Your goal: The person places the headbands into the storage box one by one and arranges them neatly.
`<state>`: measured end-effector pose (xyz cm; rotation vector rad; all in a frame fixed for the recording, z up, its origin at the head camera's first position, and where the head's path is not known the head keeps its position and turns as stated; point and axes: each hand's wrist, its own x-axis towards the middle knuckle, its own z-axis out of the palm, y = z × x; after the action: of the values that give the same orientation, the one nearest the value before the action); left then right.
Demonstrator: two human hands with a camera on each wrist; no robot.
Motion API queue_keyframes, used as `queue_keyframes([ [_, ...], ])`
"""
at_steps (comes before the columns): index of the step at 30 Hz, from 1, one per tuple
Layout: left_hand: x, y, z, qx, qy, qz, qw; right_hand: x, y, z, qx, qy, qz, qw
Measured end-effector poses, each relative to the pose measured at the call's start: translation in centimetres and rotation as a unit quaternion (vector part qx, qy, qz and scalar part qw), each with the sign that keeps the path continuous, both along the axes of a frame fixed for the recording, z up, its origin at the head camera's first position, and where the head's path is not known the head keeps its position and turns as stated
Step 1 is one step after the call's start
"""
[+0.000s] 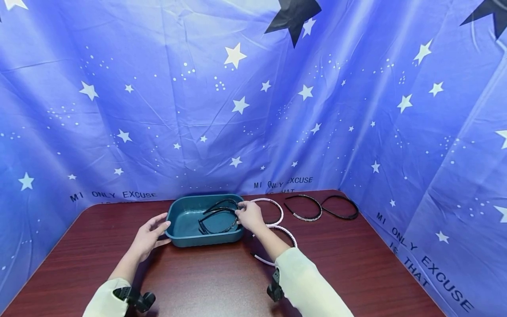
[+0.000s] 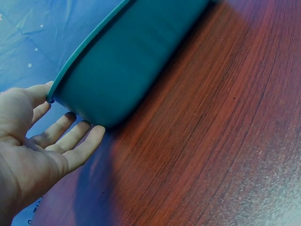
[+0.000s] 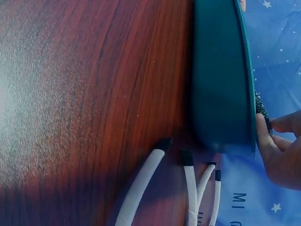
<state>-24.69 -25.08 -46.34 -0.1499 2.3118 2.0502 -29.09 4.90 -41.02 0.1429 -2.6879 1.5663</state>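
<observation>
A teal rectangular basin (image 1: 203,241) stands near the back of the table. My left hand (image 1: 147,237) touches its left end; in the left wrist view the fingers (image 2: 75,141) reach out nearly straight against the wall and rim. At the right rim my right hand (image 1: 251,216) pinches a black sparkly headband (image 3: 262,110), which lies inside the basin. Another black headband (image 1: 219,202) is behind it in the basin. Right of the basin lie two pale headbands with dark tips, one farther back (image 1: 282,212) and one nearer (image 1: 294,237), partly hidden by my right forearm.
Farther right, a black headband with a silvery band (image 1: 310,219) lies beside a plain black headband (image 1: 346,217). The dark red wooden table (image 1: 206,281) meets a blue star-printed curtain (image 1: 198,110) at the back and right.
</observation>
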Motion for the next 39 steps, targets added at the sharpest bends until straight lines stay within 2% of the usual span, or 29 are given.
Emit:
queue_keyframes([
  [18,-0.2,-0.2,-0.2,0.003,0.002,0.001,1.0,0.2,-0.2,0.3,0.04,-0.009,0.008,0.9991],
  [29,0.0,0.0,-0.2,0.004,0.004,0.0,1.0,-0.1,0.2,-0.1,0.057,0.01,0.004,0.9983],
  [39,-0.2,-0.2,-0.2,0.003,0.002,0.0,1.0,-0.2,0.6,0.1,0.075,0.047,0.009,0.9961],
])
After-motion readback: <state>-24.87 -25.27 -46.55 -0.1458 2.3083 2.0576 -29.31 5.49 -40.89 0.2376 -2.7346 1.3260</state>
